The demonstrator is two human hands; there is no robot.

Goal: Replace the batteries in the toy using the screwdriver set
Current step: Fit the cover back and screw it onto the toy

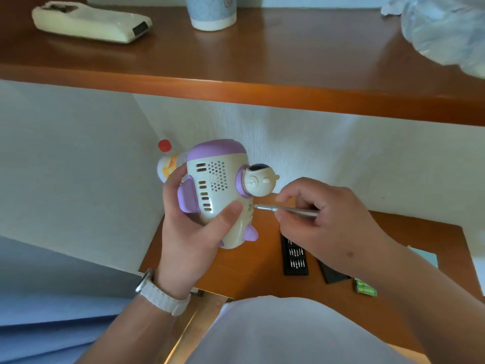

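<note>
Cream-and-purple toy [217, 190] tilted in mid-air — screwdriver [288, 209] tip touching its side.

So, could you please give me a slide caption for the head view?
Left hand holds the toy while the right hand holds a screwdriver tip to its casing.

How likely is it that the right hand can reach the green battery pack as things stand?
Probably yes. The green battery pack lies uncovered on the table beside the right forearm. But the right hand pinches the screwdriver, its tip at the toy, so it must let go first.
</note>
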